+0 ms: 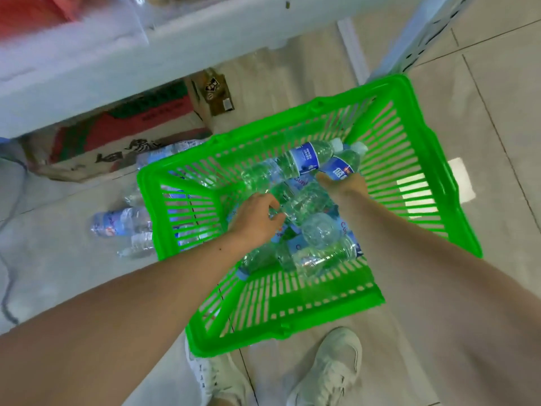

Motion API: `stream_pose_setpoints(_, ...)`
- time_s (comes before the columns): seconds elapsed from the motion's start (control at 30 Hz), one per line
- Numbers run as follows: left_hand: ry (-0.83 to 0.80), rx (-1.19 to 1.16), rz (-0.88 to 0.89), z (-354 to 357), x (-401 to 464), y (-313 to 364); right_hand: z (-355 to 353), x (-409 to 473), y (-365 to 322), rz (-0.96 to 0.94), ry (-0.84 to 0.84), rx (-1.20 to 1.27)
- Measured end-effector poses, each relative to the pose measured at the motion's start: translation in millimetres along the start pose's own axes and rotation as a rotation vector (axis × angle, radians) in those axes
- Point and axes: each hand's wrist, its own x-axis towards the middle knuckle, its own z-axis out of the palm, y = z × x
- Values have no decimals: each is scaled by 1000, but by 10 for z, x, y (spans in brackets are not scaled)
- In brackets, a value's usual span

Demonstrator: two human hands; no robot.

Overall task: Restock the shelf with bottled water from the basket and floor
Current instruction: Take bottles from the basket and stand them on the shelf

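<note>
A green plastic basket (415, 159) with slatted walls sits on the tiled floor (497, 118), directly ahead of the person's two white shoes (330, 370). Inside it lies a loose heap of clear water bottles with blue labels, lying on their sides and overlapping one another.

Both bare arms reach down into the basket. The left hand (257, 218) is over the middle of the heap, fingers curled down onto a clear bottle (292, 200) there; whether the grip has closed around it cannot be told, as the fingertips are hidden among the bottles. The right hand (342, 186) is at the far right part of the heap and grasps a blue-labelled bottle (342, 165) by its lower body, its white cap pointing toward the far right wall of the basket. A second blue-labelled bottle (304, 159) lies just beside it on the left, touching it, cap likewise pointing far right.

On the floor to the left of the basket lie further bottles (120, 222) on their sides, close against the basket's left wall, with more at its far left corner.

The white shelf (123, 74) edge runs across the far left of the scene, blurred. Beneath it, on the floor, stands a cardboard carton (117, 142) with red and green print, and a smaller brown box (213, 92) sits beyond it. A white perforated upright (421, 36) stands at the far right.
</note>
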Motion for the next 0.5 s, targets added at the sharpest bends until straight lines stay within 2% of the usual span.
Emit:
stream_pose_setpoints(0.27, -7, -30, 12, 4, 68, -17, 61, 161, -69, 105, 19, 142)
stream_pose_setpoints(0.5, 24, -48, 20, -146, 179, 165, 66, 169, -82, 130, -53, 301)
